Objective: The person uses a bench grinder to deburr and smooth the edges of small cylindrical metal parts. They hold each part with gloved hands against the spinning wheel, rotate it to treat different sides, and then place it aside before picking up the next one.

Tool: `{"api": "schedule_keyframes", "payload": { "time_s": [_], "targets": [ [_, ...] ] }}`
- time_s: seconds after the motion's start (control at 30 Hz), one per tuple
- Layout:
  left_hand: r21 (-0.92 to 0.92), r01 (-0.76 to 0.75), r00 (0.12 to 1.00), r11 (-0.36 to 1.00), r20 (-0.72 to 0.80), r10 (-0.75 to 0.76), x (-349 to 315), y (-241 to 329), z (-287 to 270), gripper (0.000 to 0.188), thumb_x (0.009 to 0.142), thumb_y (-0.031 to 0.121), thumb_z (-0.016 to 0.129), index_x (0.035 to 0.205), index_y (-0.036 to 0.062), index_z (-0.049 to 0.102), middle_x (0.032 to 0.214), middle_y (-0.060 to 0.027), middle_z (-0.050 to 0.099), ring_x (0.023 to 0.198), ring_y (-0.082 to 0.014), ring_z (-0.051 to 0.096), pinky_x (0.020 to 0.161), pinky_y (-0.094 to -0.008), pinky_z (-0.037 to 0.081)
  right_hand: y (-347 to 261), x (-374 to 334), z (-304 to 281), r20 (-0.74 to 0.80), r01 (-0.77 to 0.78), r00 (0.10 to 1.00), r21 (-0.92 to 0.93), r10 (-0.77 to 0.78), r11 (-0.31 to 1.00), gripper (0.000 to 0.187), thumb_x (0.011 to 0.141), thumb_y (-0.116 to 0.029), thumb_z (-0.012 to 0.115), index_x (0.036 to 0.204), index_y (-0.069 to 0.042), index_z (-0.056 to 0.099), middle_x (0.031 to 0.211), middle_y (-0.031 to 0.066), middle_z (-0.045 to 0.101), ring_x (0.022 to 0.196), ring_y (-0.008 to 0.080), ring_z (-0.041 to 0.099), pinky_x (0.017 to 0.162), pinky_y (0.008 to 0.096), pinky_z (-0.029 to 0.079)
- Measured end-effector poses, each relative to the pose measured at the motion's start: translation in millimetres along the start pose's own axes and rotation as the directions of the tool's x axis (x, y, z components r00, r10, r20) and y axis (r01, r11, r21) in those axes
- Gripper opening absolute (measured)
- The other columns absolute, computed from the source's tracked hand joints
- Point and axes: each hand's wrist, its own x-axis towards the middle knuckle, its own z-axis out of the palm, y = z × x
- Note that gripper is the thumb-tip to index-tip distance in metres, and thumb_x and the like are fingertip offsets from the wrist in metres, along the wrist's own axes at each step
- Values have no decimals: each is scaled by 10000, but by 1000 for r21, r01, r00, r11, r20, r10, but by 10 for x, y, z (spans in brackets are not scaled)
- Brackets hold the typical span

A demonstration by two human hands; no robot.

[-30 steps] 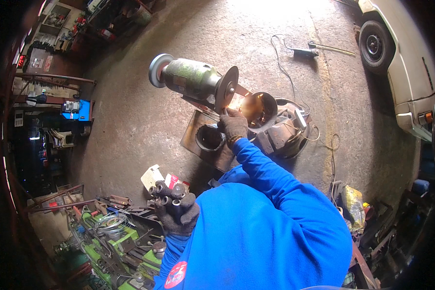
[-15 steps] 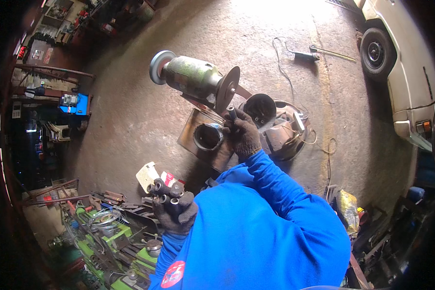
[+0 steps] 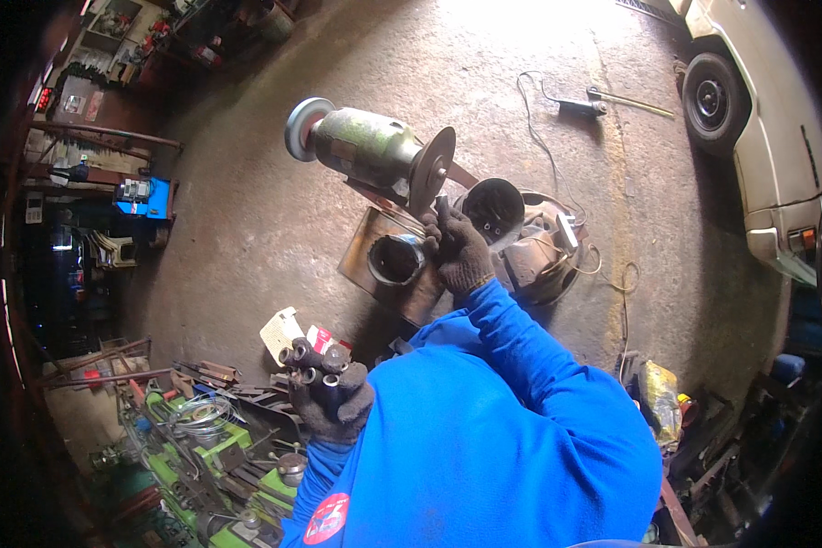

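Note:
My right hand (image 3: 461, 254), in a dark knit glove, grips a short metal tube (image 3: 443, 210) close by the disc (image 3: 431, 171) of a green bench grinder (image 3: 365, 144). Whether the tube touches the disc I cannot tell. My left hand (image 3: 331, 408), gloved too, is closed around a bunch of several similar metal tubes (image 3: 312, 375), their round ends facing up. Just left of my right hand is an open round can (image 3: 396, 259) on a brown metal box. Beyond that hand stands a dark round container (image 3: 493, 210) with small pieces inside.
A pale car (image 3: 772, 137) stands at the right. On the floor lie a corded tool (image 3: 580, 108) and a rod (image 3: 644, 103). A green machine (image 3: 219, 447) and metal scraps fill the lower left. A blue machine part (image 3: 158, 197) is at the far left.
The tube in my right hand has tilted and shifted slightly up toward the grinder's disc. My left hand keeps its hold on the bunch of tubes.

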Motion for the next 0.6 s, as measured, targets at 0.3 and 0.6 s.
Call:
{"api": "schedule_keyframes", "payload": {
  "time_s": [0.3,0.6],
  "targets": [
    [-15,26,994,1000,103,-24,29,0,32,328,1163,391,550,1467,351,668,1394,-118,620,1133,-209,609,733,-335,587,193,547,-176,-327,-26,945,-4,24,1000,97,1026,-76,522,1095,-38,578,924,96,601,740,183,616,619,344,524],
    [-22,28,991,999,133,-24,40,40,-6,351,1168,373,536,1490,321,664,1428,-123,593,1187,-226,607,768,-337,601,308,569,-84,-387,-6,875,-608,-290,794,206,928,-53,679,1122,7,713,817,92,699,631,202,675,616,350,592]
  ]
}}
